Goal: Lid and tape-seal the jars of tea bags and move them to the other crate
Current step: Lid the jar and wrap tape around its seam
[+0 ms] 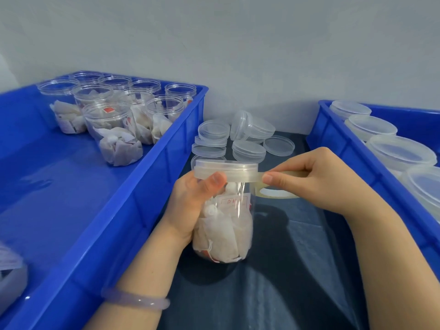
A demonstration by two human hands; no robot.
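Jar (223,225), centre frame — your left hand (190,206) clamps it, thumb on the lid (226,171); right hand (316,179) pinches the tape (258,178) — keep it taut and level, turning the jar.

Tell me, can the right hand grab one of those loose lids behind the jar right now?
Probably not yet. The right hand is busy pulling tape around the jar, though nothing blocks the loose lids.

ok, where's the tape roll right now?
Head view, centre-right: the tape roll is in the right hand, beside the lidded jar that the left hand holds, over the dark surface between the two blue crates.
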